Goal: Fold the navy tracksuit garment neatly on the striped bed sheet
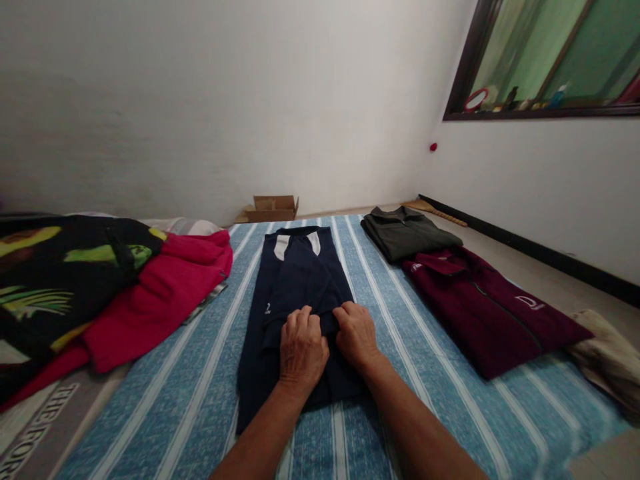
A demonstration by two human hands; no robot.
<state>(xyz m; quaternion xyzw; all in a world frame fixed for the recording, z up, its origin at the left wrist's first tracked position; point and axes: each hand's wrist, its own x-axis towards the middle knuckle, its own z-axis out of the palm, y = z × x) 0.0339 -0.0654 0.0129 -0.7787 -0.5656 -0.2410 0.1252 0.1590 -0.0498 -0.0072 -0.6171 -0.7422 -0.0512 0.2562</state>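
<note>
A dark blue top (pixel 300 273) with white shoulder patches lies partly folded in front of me, its neck end pointing at the wall. A sleeve is laid lengthwise over its middle. My left hand (pixel 303 347) has its fingers curled on the fabric near the sleeve's lower end. Just to the right, my right hand (pixel 356 333) pinches the same top near its right edge. The thumbs and the cloth inside the fingers are mostly hidden. Under the top is a blue sheet (pixel 200 373) with white stripes.
At right lie a folded maroon zip jacket (pixel 490 307) and a folded dark green garment (pixel 413 233). A pink garment (pixel 165 287) and a black patterned cloth (pixel 65 267) are heaped at left. An open cardboard box (pixel 273 212) stands by the wall. Beige cloth (pixel 610 360) lies at the right edge.
</note>
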